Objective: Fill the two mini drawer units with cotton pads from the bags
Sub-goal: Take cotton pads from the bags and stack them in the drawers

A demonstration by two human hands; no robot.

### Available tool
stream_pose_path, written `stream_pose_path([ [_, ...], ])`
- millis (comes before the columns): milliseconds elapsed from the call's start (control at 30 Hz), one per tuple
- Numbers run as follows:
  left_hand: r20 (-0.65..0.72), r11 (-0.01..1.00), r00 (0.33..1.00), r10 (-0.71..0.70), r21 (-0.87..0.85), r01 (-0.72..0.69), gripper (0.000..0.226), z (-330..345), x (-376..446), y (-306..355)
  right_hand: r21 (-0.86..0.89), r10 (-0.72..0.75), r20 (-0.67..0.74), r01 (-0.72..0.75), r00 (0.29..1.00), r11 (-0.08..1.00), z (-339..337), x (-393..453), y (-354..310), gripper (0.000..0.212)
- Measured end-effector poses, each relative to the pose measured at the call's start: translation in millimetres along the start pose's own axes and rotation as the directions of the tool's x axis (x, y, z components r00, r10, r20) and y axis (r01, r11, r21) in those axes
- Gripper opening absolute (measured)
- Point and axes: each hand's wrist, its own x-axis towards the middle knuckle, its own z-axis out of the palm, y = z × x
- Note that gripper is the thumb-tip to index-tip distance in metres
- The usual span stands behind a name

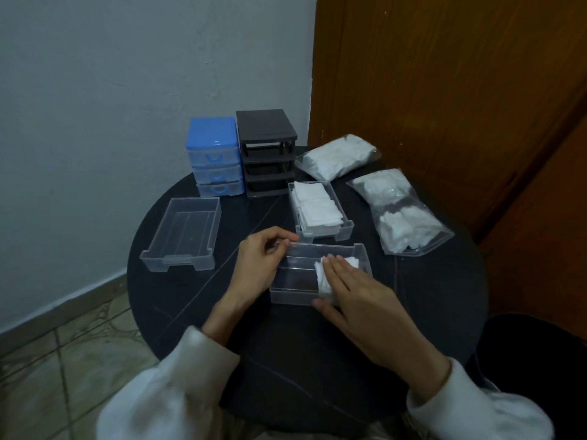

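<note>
The left hand (259, 265) grips the far left corner of a clear drawer (293, 292), fingers curled over its rim. The right hand (351, 289) lies flat with straight fingers, pressing a small stack of cotton pads (321, 274) down into the right end of that same drawer; the thumb rests against the drawer's near wall. The drawer sits at the centre of the round dark tabletop (286, 360), and its left part holds nothing.

Just behind it stands a second clear drawer (319, 211), packed with white cotton pads. A third clear drawer (184, 231) lies to the left, well apart from the hands, with no pads inside.

At the far edge of the tabletop stand two mini drawer units side by side: a blue unit (214, 157) with its three drawers fitted, and a black unit (266, 154) with its three slots open (drawers removed).

Two clear bags of cotton pads lie on the right: a far bag (338, 157) and a near bag (400, 211), close to each other.
</note>
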Motion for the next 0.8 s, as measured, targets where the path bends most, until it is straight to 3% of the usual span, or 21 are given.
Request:
stream_pose_path([
  [233,0.013,1.000,1.000,0.014,0.010,-0.014,0.019,0,-1,3,-0.014,-0.034,-0.035,0.033,0.999,0.999,5,0,2,0.063],
  [400,0.071,0.969,0.992,0.108,0.216,-0.122,0.025,-5,2,12,0.123,-0.081,-0.191,0.106,0.978,0.987,-3,-3,9,0.055],
  [533,0.127,0.927,0.972,0.200,0.295,-0.229,0.025,0,9,36,0.421,0.150,-0.303,-0.009,0.941,0.907,-13,-12,38,0.032],
  [600,0.150,0.922,0.957,0.247,0.268,-0.280,0.024,12,15,55,0.448,0.286,-0.314,-0.124,0.905,0.885,-13,-14,58,0.020],
  [700,0.226,0.920,0.930,0.289,0.204,-0.336,0.022,41,26,79,0.479,0.437,-0.347,-0.244,0.830,0.843,-8,-13,87,0.020],
  [800,0.312,0.897,0.899,0.307,0.221,-0.383,0.026,76,39,90,0.572,0.522,-0.277,-0.298,0.807,0.764,-4,-9,107,0.024],
])
